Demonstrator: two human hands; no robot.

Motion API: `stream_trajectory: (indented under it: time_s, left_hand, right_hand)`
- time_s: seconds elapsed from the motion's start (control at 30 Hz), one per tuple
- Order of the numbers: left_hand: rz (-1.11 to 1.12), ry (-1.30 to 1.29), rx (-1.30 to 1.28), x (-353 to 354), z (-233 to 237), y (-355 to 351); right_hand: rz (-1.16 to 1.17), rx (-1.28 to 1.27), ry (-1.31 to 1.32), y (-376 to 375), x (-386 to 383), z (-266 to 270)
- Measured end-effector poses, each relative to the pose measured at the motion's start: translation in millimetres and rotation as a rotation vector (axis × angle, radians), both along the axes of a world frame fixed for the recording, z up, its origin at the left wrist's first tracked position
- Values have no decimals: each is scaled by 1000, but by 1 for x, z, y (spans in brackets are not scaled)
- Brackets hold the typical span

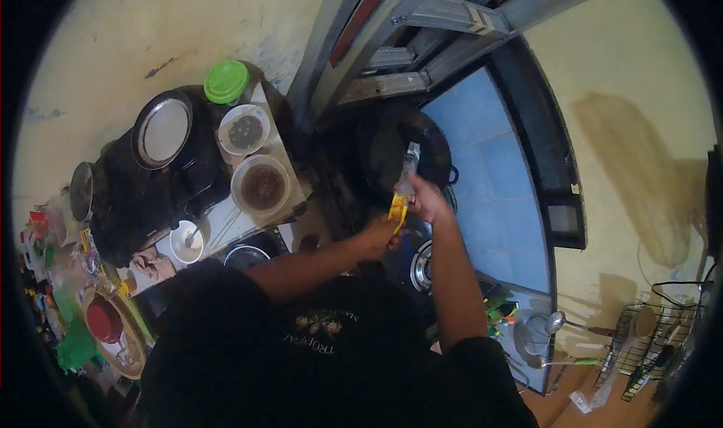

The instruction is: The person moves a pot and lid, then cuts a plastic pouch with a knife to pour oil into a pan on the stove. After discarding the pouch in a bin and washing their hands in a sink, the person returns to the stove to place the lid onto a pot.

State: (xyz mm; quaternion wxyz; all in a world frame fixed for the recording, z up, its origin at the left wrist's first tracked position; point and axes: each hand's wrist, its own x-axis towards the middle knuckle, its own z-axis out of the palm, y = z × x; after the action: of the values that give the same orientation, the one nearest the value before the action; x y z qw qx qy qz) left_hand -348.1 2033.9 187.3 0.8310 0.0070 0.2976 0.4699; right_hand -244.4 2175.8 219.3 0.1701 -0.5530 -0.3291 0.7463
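Note:
My right hand (425, 200) is wrapped round the middle of a clear plastic pouch (411, 161) with a yellow printed end. My left hand (379, 236) closes on that yellow end, lower and nearer my body. The far end of the pouch points away from me, over a large dark wok (384, 164). What lies inside the wok is too dark to make out. A gas burner (423, 266) with a shiny metal ring sits close below my forearms.
At left, a counter holds a bowl of dark brown contents (263, 186), a plate (245, 129), a green-lidded container (226, 82) and a white bowl with a spoon (187, 241). A wire rack with utensils (655, 330) hangs at right. Blue tiles (489, 179) flank the wok.

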Motion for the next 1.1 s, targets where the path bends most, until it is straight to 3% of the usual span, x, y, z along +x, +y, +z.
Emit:
stream_trajectory:
  time_s: [0.07, 0.17, 0.2, 0.3, 0.37, 0.47, 0.5, 0.73, 0.8, 0.83, 0.93, 1.1]
  left_hand:
    - [22, 72, 15, 0, -5, 10]
    - [68, 264, 57, 3, 6, 19]
    - [98, 386, 85, 3, 14, 20]
    - [55, 347, 120, 7, 8, 23]
    - [-41, 401, 160, 19, -19, 15]
    - [-137, 508, 168, 31, -22, 0]
    - [-148, 557, 140, 33, -19, -4]
    - [-158, 113, 96, -4, 2, 16]
    - [-229, -77, 59, -12, 8, 29]
    - [-159, 70, 138, -5, 1, 34]
    - [-156, 108, 84, 10, -35, 39]
    - [-114, 258, 18, 31, -17, 18]
  right_hand:
    - [306, 272, -231, -30, -1, 9]
    - [381, 253, -206, -48, 1, 6]
    - [375, 255, -207, -52, -2, 10]
    - [267, 261, -374, -56, 0, 1]
    - [182, 433, -165, -44, 19, -46]
    - [43, 246, -169, -39, 11, -7]
    - [35, 290, -236, -36, 11, -11]
    - [20, 305, -168, -30, 14, -15]
    - [208, 414, -200, -39, 11, -15]
    - [208, 419, -204, -41, 8, -14]
    - [105, 293, -244, -47, -4, -6]
    - [-54, 306, -159, -33, -7, -10]
